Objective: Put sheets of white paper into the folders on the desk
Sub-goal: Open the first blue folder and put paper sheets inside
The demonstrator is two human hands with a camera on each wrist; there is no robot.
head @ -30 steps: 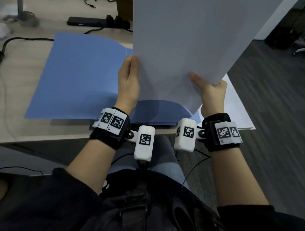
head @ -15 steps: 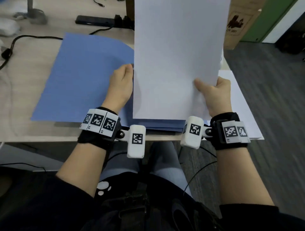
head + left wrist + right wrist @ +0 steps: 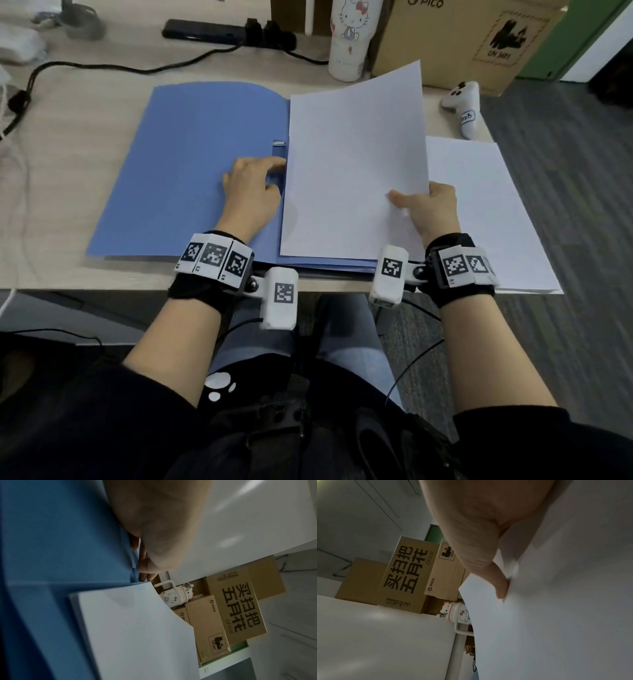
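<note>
A blue folder [image 3: 191, 164] lies open on the desk, with more blue folders under it. White sheets [image 3: 352, 171] lie over its right half, their right side lifted. My right hand [image 3: 435, 209] pinches the sheets' right edge, thumb [image 3: 488, 561] on top. My left hand [image 3: 253, 192] rests on the folder beside the fold, its fingertips at a small blue flap [image 3: 279, 147] along the sheets' left edge. In the left wrist view the sheets [image 3: 128, 628] lie against the blue folder [image 3: 60, 540]. A stack of white paper [image 3: 479, 205] lies at the desk's right.
A Hello Kitty bottle [image 3: 352, 37] and a cardboard box [image 3: 455, 37] stand behind the folder. A white controller [image 3: 466, 106] lies at the back right corner. A black power strip [image 3: 219, 32] and cable [image 3: 102, 66] run along the back left. The desk edge is near my wrists.
The sheets came down from upright onto the folder's right half. My left hand let go of their left edge and now rests on the folder. My right hand kept its hold.
</note>
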